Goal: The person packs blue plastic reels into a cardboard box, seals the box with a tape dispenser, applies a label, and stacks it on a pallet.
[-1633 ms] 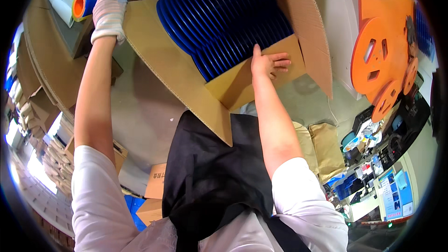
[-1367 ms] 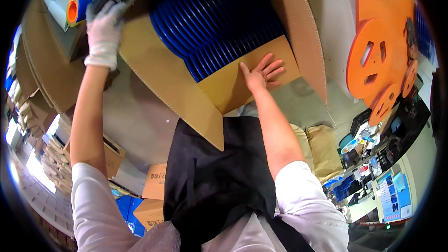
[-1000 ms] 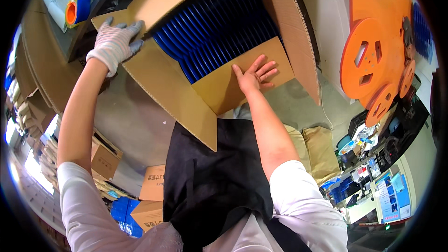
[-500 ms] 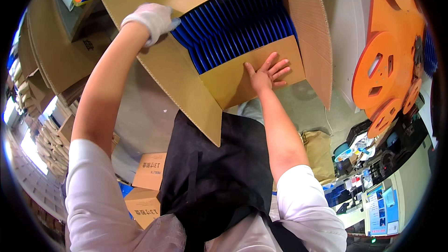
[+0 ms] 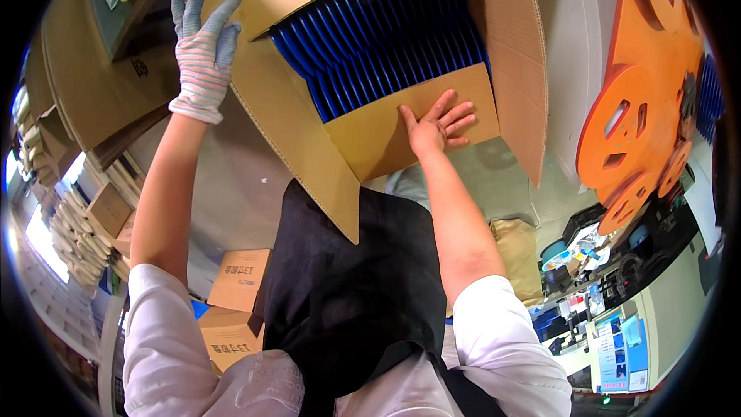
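The top edge crops the carton (image 5: 297, 139); its panels (image 5: 370, 135) partly hide blue discs (image 5: 378, 38).

Overall illumination is bright and diffuse. The window (image 5: 40, 241), beyond the left edge of the floor (image 5: 231, 185), is overexposed to white. Thin highlights mark the discs (image 5: 378, 42); the gaps between them are dark, deepest toward the far edge of the box (image 5: 367, 137). A soft shadow falls on the floor at the box's near right corner. The right sleeve (image 5: 505, 328) approaches clipping; the apron (image 5: 351, 278) retains little detail. The left hand (image 5: 204, 54) and right hand (image 5: 437, 128) render clearly. Fisheye distortion bends straight edges toward the black rim. Clutter (image 5: 575, 256) beyond the floor's right edge is indistinct.
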`<action>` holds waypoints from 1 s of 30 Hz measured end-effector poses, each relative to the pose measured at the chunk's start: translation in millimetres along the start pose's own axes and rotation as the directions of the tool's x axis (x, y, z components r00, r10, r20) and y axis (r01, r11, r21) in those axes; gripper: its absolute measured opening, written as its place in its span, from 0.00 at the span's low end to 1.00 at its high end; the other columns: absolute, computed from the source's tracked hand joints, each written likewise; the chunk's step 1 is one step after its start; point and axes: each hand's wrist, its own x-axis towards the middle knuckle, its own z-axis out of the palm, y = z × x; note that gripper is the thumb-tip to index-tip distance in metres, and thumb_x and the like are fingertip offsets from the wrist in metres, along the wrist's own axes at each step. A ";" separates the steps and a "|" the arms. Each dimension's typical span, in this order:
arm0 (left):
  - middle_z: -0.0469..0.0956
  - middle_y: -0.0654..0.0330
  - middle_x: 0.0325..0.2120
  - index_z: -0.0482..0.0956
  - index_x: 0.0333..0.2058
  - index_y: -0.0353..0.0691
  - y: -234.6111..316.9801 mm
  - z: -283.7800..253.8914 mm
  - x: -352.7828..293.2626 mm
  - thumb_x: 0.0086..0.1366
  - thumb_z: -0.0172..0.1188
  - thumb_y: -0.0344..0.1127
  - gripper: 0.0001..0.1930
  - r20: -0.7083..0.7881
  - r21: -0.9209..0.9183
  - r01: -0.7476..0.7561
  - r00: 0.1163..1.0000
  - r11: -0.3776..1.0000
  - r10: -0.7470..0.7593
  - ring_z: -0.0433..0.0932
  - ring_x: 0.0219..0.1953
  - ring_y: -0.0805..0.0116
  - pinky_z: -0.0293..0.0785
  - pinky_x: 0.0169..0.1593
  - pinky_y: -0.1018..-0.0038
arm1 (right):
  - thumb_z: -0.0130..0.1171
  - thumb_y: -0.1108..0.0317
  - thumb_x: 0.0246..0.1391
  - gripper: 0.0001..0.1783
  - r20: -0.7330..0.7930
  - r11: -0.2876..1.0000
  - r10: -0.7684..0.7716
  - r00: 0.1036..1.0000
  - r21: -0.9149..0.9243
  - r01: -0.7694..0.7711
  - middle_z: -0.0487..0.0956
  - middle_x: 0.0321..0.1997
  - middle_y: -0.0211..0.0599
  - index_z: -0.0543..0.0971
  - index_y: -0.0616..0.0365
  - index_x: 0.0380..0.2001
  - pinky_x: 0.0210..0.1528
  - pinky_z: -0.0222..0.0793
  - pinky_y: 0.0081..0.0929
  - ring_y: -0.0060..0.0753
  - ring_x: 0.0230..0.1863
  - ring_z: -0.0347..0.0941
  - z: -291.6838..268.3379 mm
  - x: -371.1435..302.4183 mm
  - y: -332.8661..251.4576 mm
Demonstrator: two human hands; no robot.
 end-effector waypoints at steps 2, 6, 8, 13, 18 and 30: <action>0.63 0.50 0.64 0.80 0.53 0.56 -1.8 2.7 -4.3 0.62 0.58 0.35 0.19 -0.045 -0.057 -0.003 0.999 0.998 0.001 0.51 0.68 0.37 0.56 0.68 0.55 | 0.52 0.25 0.49 0.65 0.005 1.000 0.012 1.000 0.001 -0.012 0.11 0.71 0.62 0.26 0.44 0.72 0.62 0.11 0.79 0.68 0.70 0.00 -4.0 -2.2 -0.6; 0.63 0.51 0.64 0.81 0.51 0.55 -13.8 6.9 -7.7 0.63 0.56 0.35 0.18 -0.078 -0.056 -0.028 0.997 0.998 0.023 0.51 0.69 0.39 0.54 0.69 0.56 | 0.52 0.26 0.49 0.65 -0.031 0.999 0.015 0.999 -0.033 -0.016 0.12 0.71 0.61 0.25 0.44 0.72 0.62 0.11 0.79 0.67 0.70 0.01 0.9 -1.6 1.5; 0.62 0.51 0.65 0.81 0.52 0.53 -16.7 10.8 -9.0 0.68 0.53 0.44 0.17 -0.093 -0.075 -0.037 0.995 0.996 0.030 0.51 0.69 0.41 0.49 0.70 0.56 | 0.53 0.26 0.49 0.66 -0.019 0.999 0.020 1.000 -0.041 -0.021 0.12 0.71 0.61 0.25 0.44 0.72 0.62 0.12 0.80 0.67 0.70 0.00 -0.4 0.1 1.5; 0.60 0.53 0.66 0.81 0.53 0.52 -21.8 12.5 -12.8 0.68 0.52 0.44 0.17 -0.090 -0.111 -0.009 0.996 0.994 -0.001 0.50 0.70 0.43 0.50 0.70 0.57 | 0.59 0.38 0.52 0.59 -0.263 0.976 -0.217 0.940 -0.046 0.212 0.21 0.75 0.56 0.35 0.42 0.73 0.65 0.19 0.78 0.68 0.74 0.14 -3.4 -10.2 -1.5; 0.60 0.53 0.66 0.79 0.54 0.51 -18.6 8.7 -12.5 0.68 0.52 0.42 0.18 -0.094 -0.126 -0.013 0.996 0.992 0.001 0.50 0.70 0.44 0.50 0.70 0.58 | 0.61 0.56 0.56 0.31 -0.329 0.683 -0.728 0.601 -0.269 0.680 0.62 0.69 0.47 0.68 0.48 0.62 0.67 0.27 0.76 0.51 0.74 0.48 -35.4 -10.7 -28.4; 0.62 0.51 0.65 0.79 0.53 0.54 -17.0 14.8 -14.7 0.64 0.54 0.37 0.18 -0.187 -0.232 0.005 0.981 0.973 -0.050 0.52 0.68 0.39 0.54 0.68 0.56 | 0.57 0.47 0.56 0.23 0.322 0.626 -0.434 0.841 -0.564 0.539 0.81 0.30 0.42 0.79 0.55 0.41 0.39 0.75 0.42 0.43 0.38 0.79 -77.2 -137.0 78.7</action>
